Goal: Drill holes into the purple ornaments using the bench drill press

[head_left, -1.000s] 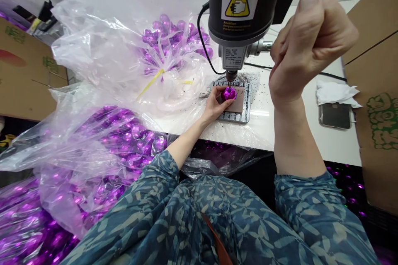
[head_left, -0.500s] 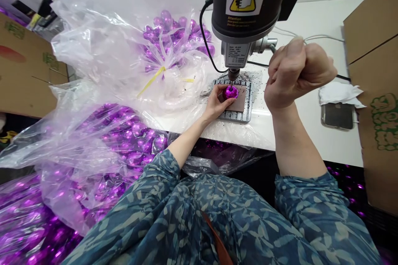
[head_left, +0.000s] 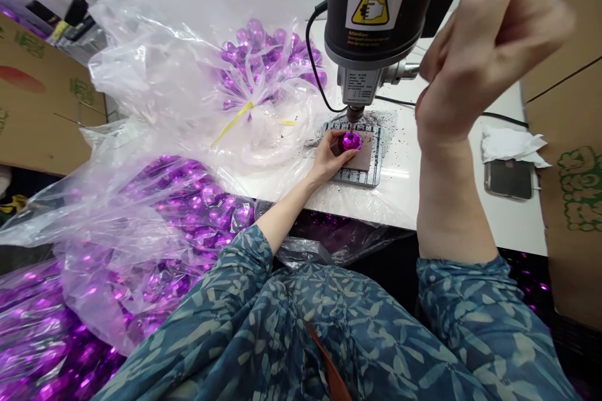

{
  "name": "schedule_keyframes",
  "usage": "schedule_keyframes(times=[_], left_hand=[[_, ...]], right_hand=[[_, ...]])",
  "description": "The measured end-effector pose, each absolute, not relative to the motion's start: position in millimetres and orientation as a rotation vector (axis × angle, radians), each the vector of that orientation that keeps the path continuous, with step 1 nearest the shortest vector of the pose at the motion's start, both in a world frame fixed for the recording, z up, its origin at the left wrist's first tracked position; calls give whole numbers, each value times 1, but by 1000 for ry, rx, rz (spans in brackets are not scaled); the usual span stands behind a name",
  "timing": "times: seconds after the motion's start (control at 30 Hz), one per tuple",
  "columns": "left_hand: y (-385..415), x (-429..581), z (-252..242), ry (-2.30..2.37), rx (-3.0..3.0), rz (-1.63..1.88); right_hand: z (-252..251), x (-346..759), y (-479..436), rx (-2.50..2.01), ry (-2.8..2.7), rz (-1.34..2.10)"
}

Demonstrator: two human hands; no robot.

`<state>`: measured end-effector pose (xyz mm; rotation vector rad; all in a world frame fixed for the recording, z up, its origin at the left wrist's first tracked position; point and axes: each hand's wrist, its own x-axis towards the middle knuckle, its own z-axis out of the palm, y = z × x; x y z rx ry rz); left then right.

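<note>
A black bench drill (head_left: 380, 6) stands over a small ribbed metal base plate (head_left: 371, 169) on the white table (head_left: 470, 200). My left hand (head_left: 329, 156) grips a shiny purple ball (head_left: 350, 140) on a brown pad on that plate, right under the drill bit (head_left: 353, 119). My right hand (head_left: 484, 44) is raised beside the drill head, blurred, fingers curled in a fist around the drill's feed lever (head_left: 404, 70), most of which is hidden.
Clear plastic bags full of purple balls lie left of the drill (head_left: 263, 62) and lower left (head_left: 188, 200). A phone (head_left: 508, 179) and a crumpled white tissue (head_left: 510, 143) lie at the right. Cardboard boxes stand at the right (head_left: 574, 138) and left (head_left: 37, 106). Dark shavings surround the plate.
My right hand went down with the lever half a second ago and has come back up. The left hand and the purple ball stayed in place.
</note>
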<state>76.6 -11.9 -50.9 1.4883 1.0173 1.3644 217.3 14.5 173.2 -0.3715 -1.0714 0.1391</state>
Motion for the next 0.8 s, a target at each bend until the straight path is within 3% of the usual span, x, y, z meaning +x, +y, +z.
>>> schedule_keyframes(times=[0.2, 0.4, 0.5, 0.63, 0.73, 0.8], left_hand=[[-58, 63, -18, 1195, 1662, 1390], [-153, 25, 1, 747, 2152, 511], [-180, 21, -10, 808, 2278, 376], [-166, 8, -7, 801, 2146, 771], [-106, -15, 13, 1223, 1832, 1292], [-48, -30, 25, 1512, 1644, 1392]], right_hand=[[213, 220, 44, -504, -1069, 406], [215, 214, 41, -486, -939, 491], [214, 215, 39, -453, -934, 519], [209, 218, 33, -381, -990, 499], [206, 218, 23, -284, -1048, 502], [206, 219, 15, -298, -1064, 508]])
